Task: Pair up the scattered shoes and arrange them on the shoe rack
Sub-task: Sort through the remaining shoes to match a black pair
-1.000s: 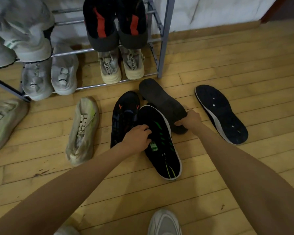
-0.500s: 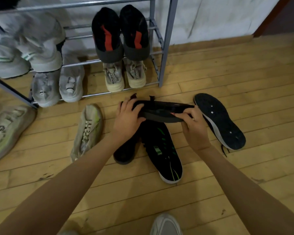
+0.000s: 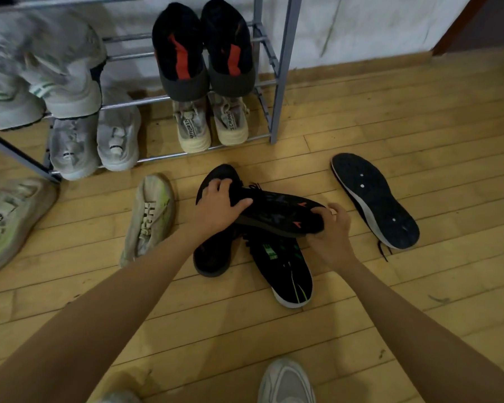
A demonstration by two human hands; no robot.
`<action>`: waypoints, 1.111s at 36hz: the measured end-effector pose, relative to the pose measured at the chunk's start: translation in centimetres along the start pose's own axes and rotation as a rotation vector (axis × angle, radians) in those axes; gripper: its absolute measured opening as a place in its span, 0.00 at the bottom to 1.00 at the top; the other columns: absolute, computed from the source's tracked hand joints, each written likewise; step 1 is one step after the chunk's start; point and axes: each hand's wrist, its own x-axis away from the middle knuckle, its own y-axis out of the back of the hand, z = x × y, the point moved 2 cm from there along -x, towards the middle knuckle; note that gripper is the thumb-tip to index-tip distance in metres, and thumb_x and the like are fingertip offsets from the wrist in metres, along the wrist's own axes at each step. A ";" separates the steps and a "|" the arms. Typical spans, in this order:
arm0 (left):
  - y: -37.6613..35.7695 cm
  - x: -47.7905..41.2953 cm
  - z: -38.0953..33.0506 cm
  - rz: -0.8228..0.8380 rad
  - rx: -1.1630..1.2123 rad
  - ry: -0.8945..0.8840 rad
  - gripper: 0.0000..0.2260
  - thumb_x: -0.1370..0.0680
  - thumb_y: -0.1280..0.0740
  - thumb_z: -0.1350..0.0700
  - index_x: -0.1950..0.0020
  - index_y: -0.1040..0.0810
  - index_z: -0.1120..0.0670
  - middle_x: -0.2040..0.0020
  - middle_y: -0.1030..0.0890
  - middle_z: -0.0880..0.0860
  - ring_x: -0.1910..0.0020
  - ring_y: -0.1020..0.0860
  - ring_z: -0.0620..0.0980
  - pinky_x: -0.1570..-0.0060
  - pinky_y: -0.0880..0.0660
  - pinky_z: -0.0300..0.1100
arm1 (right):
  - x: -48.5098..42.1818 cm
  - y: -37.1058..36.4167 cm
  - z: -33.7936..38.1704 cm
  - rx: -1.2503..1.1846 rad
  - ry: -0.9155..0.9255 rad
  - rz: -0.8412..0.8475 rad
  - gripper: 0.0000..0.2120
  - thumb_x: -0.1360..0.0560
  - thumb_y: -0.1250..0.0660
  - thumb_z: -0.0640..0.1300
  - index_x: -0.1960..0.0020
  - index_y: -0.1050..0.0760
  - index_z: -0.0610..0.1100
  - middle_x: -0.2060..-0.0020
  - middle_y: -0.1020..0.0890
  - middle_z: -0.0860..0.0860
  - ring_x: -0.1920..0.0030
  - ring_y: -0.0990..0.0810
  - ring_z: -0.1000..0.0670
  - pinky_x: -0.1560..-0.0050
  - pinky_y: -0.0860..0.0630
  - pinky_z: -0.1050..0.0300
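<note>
Head view: black shoe with orange marks [image 3: 277,212] gripped at both ends, left hand [image 3: 216,212] fingers wrapped over the heel, right hand [image 3: 330,238] fingers clamped on the toe; lifted sideways, likely for matching with the black shoe [image 3: 216,254] under the left fingers; shoe rack [image 3: 282,68] beyond them

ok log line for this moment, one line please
hands: left + right hold black shoe | below: green-striped black shoe on floor | rack: not yet
</note>
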 end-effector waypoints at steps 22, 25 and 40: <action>2.1 1.9 2.5 0.150 0.406 0.350 0.28 0.29 0.26 0.53 0.32 0.31 0.58 0.37 0.24 0.57 0.40 0.24 0.57 0.49 0.21 0.50 | -4.9 -0.6 8.2 -0.594 -0.131 0.110 0.36 0.30 0.30 0.42 0.27 0.42 0.51 0.31 0.35 0.49 0.32 0.33 0.49 0.29 0.34 0.46; 0.8 2.9 2.4 0.163 0.717 0.385 0.26 0.28 0.27 0.53 0.32 0.31 0.56 0.36 0.24 0.55 0.39 0.24 0.55 0.62 0.20 0.42 | -2.8 -1.9 10.1 -0.642 -0.246 0.351 0.29 0.26 0.31 0.45 0.29 0.39 0.48 0.40 0.27 0.51 0.42 0.27 0.50 0.36 0.28 0.47; -0.3 6.8 6.0 -0.079 0.280 0.450 0.29 0.23 0.36 0.45 0.27 0.39 0.58 0.28 0.40 0.61 0.27 0.43 0.60 0.29 0.41 0.52 | 0.2 -2.4 7.0 -0.537 -0.249 0.396 0.24 0.22 0.37 0.39 0.29 0.37 0.53 0.38 0.24 0.49 0.37 0.25 0.44 0.39 0.25 0.40</action>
